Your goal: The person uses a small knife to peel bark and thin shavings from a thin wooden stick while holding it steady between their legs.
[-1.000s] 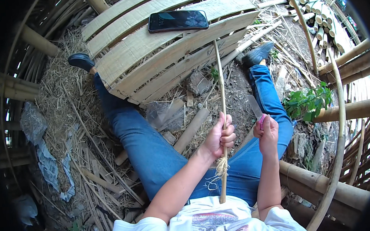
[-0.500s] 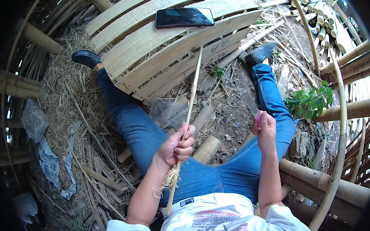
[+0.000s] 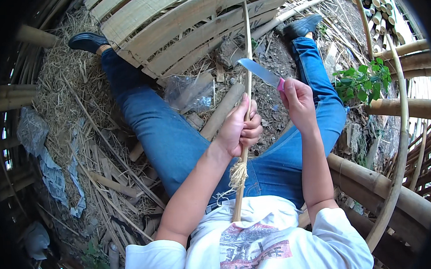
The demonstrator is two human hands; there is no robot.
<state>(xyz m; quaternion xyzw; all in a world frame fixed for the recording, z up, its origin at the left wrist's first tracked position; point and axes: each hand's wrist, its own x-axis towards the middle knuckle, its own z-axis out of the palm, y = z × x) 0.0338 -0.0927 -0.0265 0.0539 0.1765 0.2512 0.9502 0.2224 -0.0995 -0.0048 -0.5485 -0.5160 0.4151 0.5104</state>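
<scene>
My left hand (image 3: 240,127) is wrapped round a long, thin bamboo stick (image 3: 247,42), thumb lying along it. The stick runs from the slatted wooden crate down to my shirt front. Below that hand, a tuft of curly pale shavings (image 3: 238,176) clings to the stick. To the right, my right hand (image 3: 298,100) is closed on the pink handle of a knife (image 3: 263,74). Its blade slants up and left, and the end of it crosses in front of the stick; I cannot tell whether they touch.
The slatted wooden crate (image 3: 171,37) stands ahead between my feet. Cut bamboo pieces (image 3: 222,111) and clear plastic (image 3: 189,92) lie between my legs. Straw and split strips cover the left ground. Bamboo rails (image 3: 381,182) and a leafy plant (image 3: 366,82) are at right.
My left hand has moved right and up with the stick, which now stands more upright. The knife has risen and swung left to the stick. The phone on the crate has left the view.
</scene>
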